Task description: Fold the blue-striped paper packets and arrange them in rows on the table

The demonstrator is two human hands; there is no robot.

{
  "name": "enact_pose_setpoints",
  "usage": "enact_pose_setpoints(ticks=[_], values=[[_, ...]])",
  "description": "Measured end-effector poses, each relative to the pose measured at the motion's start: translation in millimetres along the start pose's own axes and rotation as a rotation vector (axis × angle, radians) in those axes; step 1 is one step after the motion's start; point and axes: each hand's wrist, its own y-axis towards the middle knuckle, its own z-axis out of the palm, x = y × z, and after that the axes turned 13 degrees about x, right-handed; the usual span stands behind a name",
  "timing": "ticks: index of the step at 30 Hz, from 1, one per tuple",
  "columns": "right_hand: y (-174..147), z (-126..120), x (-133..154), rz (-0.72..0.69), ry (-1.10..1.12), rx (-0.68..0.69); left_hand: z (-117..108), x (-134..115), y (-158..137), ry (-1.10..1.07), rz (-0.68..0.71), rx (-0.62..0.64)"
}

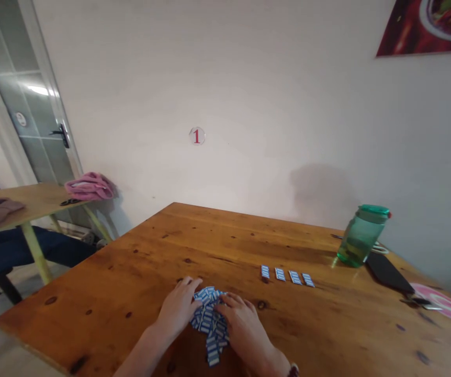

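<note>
A loose pile of small blue-and-white striped cards (210, 320) lies near the front of the wooden table. At its left edge is my left hand (178, 306), fingers stretched out and touching the cards. My right hand (245, 322) rests against the right side of the pile, its fingers slightly bent and spread over the edge. Neither hand appears to grip a card. Beyond my right hand, several matching pieces stand apart in a short row, among them a blue-and-white card (280, 274). My palms hide part of the pile's sides.
On the right of the wooden table (210, 230) are a green water bottle (362, 235), a black phone-like slab (389, 272) and a round pink fan-like disc (445, 303). Another table (41, 196) at left holds a pink cloth (90, 186), with a person's hand (1, 207) on it.
</note>
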Motion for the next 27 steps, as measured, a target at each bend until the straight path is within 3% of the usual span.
enact_pose_setpoints(ticks=[7,15,20,22,27], values=[[-5.1,1.2,-4.3,-0.015,-0.004,-0.006,-0.4,1.3,19.2,0.043,0.074,0.083],[-3.3,-5.3,-10.0,0.015,0.138,-0.065,-10.3,0.3,40.4,-0.165,0.108,0.163],[13.4,-20.8,-12.5,0.057,0.277,-0.144,-17.9,-9.2,56.9,-0.450,0.118,0.129],[24.9,-23.3,-12.6,0.067,0.450,-0.202,-14.6,-17.4,59.7,-0.610,0.116,0.108],[42.9,-14.3,-14.1,0.145,1.179,-0.293,7.9,-38.8,54.5,-0.969,0.113,0.008]])
